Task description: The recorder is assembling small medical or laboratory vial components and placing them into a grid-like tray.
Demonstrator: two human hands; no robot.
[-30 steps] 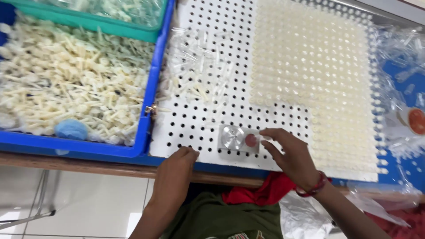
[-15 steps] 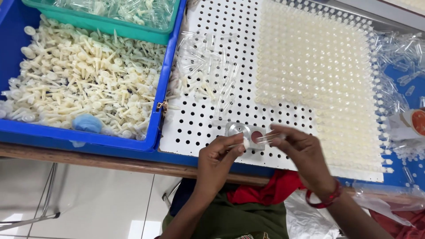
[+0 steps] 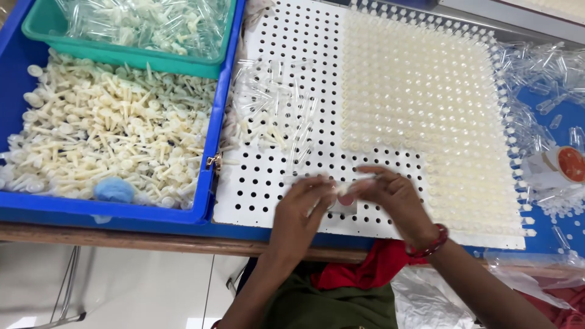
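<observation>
Both hands met over the near edge of the white pegboard (image 3: pixel 268 183): the left hand (image 3: pixel 298 210) and right hand (image 3: pixel 390 198) pinched together on a small clear tube (image 3: pixel 344 198), blurred. Pressing the parts squarely, fingertips close, would have suited the joining best.

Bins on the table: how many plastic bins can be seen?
2. The blue bin, full of cream parts, is at the left; the green bin, holding clear tubes, rests in its far end. Others may lie outside the view.
</observation>
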